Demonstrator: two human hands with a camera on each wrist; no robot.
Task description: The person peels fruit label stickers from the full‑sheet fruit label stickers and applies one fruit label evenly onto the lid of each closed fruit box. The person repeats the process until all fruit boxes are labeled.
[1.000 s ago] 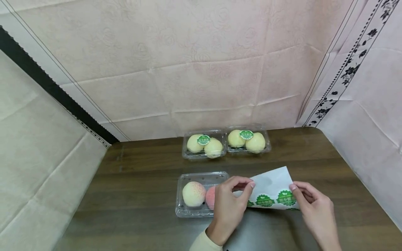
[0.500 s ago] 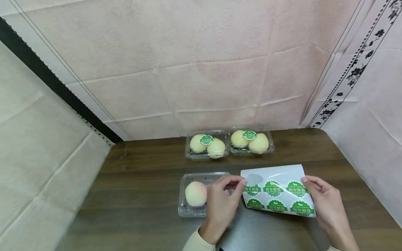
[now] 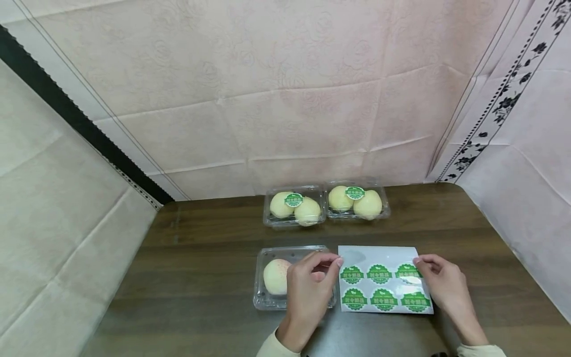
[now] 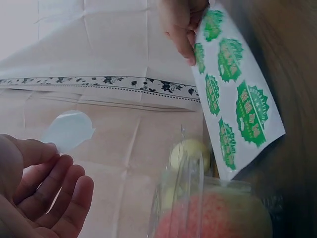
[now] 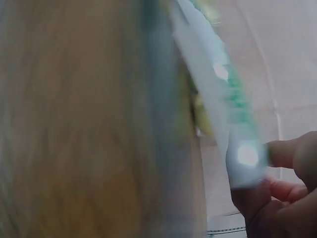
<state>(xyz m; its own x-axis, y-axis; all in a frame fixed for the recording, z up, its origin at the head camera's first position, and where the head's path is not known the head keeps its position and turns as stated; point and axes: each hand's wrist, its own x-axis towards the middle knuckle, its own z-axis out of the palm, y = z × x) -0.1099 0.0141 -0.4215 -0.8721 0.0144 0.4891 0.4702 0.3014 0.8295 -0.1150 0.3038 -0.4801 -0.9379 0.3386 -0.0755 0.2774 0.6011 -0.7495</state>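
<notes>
Between thumb and index finger, my left hand (image 3: 308,292) pinches a single round sticker (image 4: 69,131), whose pale back shows in the left wrist view. This hand is above the right part of an open clear plastic fruit box (image 3: 267,254). A pale, pink-speckled peach (image 3: 275,276) sits in the box's left side; a redder peach (image 4: 208,213) beside it is hidden by the hand in the head view. My right hand (image 3: 448,285) pinches the right edge of a white sheet of green stickers (image 3: 376,255). One spot at the sheet's top left is bare.
Two closed clear boxes (image 3: 322,202) of pale yellow fruit stand side by side at the back of the wooden table (image 3: 200,267), each with a green sticker on its lid. Cloth (image 3: 285,99) hangs behind and at both sides.
The left hand has drawn away leftward with a sticker, leaving a bare spot on the sheet. The sheet, bent earlier, has flattened out and now faces up, with the right hand still holding its edge.
</notes>
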